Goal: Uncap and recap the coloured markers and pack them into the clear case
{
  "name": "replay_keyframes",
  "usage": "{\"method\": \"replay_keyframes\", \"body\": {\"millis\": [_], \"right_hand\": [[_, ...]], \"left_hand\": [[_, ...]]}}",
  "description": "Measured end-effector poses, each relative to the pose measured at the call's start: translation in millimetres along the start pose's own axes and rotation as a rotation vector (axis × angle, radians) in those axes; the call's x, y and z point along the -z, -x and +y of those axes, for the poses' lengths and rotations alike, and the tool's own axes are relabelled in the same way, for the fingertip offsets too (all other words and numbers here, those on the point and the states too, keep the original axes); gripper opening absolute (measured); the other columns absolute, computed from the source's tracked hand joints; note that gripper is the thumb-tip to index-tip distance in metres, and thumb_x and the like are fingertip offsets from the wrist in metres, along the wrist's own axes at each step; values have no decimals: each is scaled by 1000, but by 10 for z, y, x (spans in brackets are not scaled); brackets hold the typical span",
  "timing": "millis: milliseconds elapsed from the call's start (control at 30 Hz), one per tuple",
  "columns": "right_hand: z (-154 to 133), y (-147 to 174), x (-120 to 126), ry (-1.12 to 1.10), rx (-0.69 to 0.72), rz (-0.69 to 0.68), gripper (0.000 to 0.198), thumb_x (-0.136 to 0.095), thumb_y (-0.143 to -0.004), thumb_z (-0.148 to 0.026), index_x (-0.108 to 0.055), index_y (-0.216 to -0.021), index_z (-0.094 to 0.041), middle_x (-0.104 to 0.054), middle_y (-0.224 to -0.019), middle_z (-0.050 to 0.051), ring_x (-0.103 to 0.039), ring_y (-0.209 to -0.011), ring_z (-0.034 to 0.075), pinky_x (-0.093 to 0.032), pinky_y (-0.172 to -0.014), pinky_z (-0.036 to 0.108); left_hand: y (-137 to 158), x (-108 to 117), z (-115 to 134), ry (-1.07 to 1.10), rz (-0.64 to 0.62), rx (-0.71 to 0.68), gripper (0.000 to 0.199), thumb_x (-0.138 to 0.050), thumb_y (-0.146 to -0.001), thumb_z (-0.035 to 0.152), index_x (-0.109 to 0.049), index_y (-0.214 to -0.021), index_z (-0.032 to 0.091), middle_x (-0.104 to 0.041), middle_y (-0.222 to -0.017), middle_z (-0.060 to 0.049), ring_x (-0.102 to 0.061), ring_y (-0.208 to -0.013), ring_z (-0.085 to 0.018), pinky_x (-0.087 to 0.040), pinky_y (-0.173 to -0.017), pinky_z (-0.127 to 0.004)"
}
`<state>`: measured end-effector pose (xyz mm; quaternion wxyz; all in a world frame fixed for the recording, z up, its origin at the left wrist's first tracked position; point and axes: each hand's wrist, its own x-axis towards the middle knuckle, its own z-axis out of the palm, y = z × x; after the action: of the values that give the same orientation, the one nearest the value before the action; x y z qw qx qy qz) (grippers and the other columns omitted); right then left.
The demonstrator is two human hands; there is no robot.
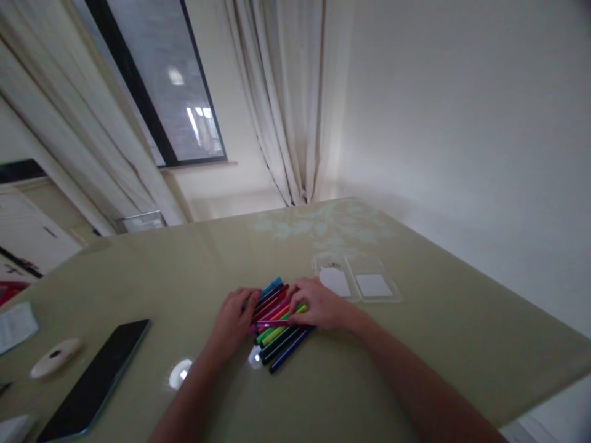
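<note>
A row of coloured felt-tip pens [276,335] lies side by side and slanted on the table, blue and red ones at the far side, green and dark ones nearer me. Across them, at a different angle, lies a purple felt-tip pen [273,323]. My right hand [321,303] comes over the right ends of the row, its fingers closed on the purple pen's right end. At the left ends, my left hand [233,320] curls round the far pens, thumb against them; its fingertips are partly hidden.
An open clear plastic case [378,286] with white inserts lies beyond my right hand. To the left are a black phone [99,375], a white oval object [56,358] and a folded white paper [17,326]. A wall borders the table's right side.
</note>
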<state>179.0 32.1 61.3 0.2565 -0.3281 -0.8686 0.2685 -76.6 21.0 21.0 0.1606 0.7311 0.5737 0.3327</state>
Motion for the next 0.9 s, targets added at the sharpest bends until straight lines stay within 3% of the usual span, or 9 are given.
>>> {"method": "replay_keyframes", "body": {"millis": [167,267,367,500,567,700,900], "right_hand": [[34,-31,-81,27,30,-18,6,-82,-87,-21,-81,-91,-25,-74,-108,1,-66,-109,19,-41,-101,36],[46,-51,-163,74,43,-6,9,-76,-92,-17,-81,-96,-25,-74,-113,2,-64,-113,19,-39,-102,37],[28,-71,-238,118,51,24,12,-72,-95,-18,-80,-98,-26,-74,-114,2,-63,-114,20,-38,-102,38],[13,-99,-232,143,30,119,9,-70,-96,-22,-79,-98,-25,-74,-108,3,-64,-108,20,-39,-99,38],[50,-105,-158,152,-36,220,9,-68,-97,-23,-78,-97,-24,-74,-105,4,-65,-103,20,-41,-96,36],[266,-52,100,277,-286,419,14,-64,-98,-24,-76,-103,-20,-73,-109,9,-65,-106,24,-43,-95,37],[671,168,433,600,-661,464,24,-63,-96,-32,-74,-113,-19,-68,-119,16,-62,-111,30,-45,-94,41]], "left_hand": [[68,10,92,-22,-54,-46,54,-32,-105,51,-73,-121,21,-74,-118,-11,-65,-113,-28,-49,-103,-47],[149,-14,158,-144,-99,-116,56,-37,-103,57,-63,-138,22,-66,-140,-12,-60,-125,-32,-44,-108,-53],[244,-100,235,-282,-110,-180,78,-51,-93,71,-45,-155,24,-46,-160,-15,-48,-140,-37,-37,-114,-57],[349,-264,320,-386,-122,-259,112,-59,-77,87,-33,-162,19,-33,-167,-19,-36,-150,-42,-26,-121,-59],[379,-323,340,-420,-150,-266,114,-56,-77,89,-31,-163,17,-30,-168,-19,-32,-152,-42,-23,-124,-59],[395,-351,333,-455,-194,-227,99,-45,-90,80,-27,-164,16,-31,-167,-16,-30,-154,-39,-21,-125,-58],[390,-312,308,-461,-201,-214,95,-44,-93,77,-25,-165,18,-30,-168,-14,-29,-155,-38,-19,-126,-58]]}}
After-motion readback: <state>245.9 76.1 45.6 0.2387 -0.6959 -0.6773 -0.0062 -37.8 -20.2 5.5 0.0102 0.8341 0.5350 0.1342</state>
